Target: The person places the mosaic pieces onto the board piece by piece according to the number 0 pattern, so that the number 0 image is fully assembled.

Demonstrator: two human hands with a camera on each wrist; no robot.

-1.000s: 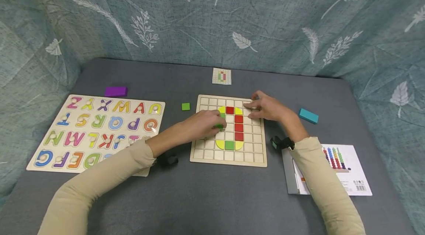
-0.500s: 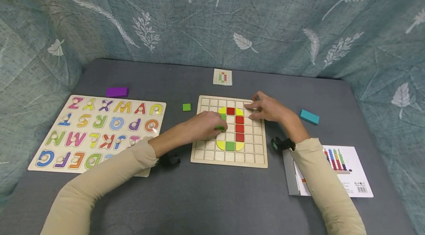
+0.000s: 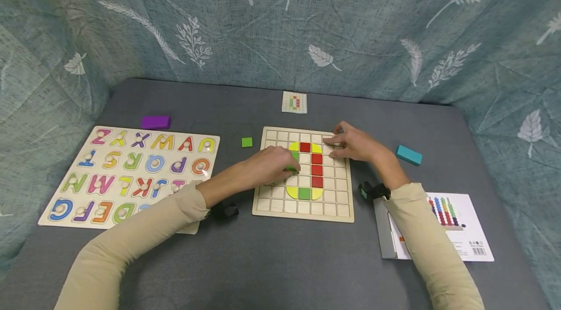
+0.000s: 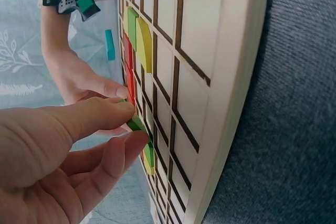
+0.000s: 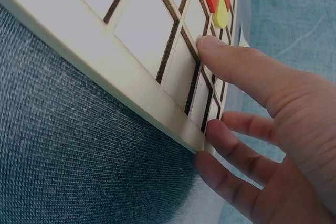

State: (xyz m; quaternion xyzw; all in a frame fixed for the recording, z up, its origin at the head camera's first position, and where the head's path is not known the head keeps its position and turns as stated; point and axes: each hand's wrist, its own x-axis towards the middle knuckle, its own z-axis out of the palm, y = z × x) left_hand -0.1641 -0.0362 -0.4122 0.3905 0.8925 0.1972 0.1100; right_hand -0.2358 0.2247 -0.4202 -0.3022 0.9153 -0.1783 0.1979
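My left hand (image 3: 269, 166) pinches a green square tile (image 4: 135, 123) between thumb and fingertips, low over the left side of a wooden grid board (image 3: 302, 207). In the left wrist view the tile looks tilted against the board. My right hand (image 3: 357, 144) rests at the board's upper right, its thumb on the grid and other fingertips by the edge. On the board, red square tiles (image 3: 317, 170), a green tile (image 3: 304, 193) and yellow rounded corner tiles (image 3: 316, 148) form a ring. My left fingers hide part of the ring's left side.
A loose green tile (image 3: 247, 142) lies left of the board. Behind it is a small pattern card (image 3: 294, 102). A letter puzzle board (image 3: 131, 154) and purple block (image 3: 156, 122) are at left. A teal block (image 3: 409, 155) and white box (image 3: 464, 225) are at right.
The head view has shifted slightly. My left hand stays at the same part of the board with the green tile, and my right hand keeps its place at the edge.
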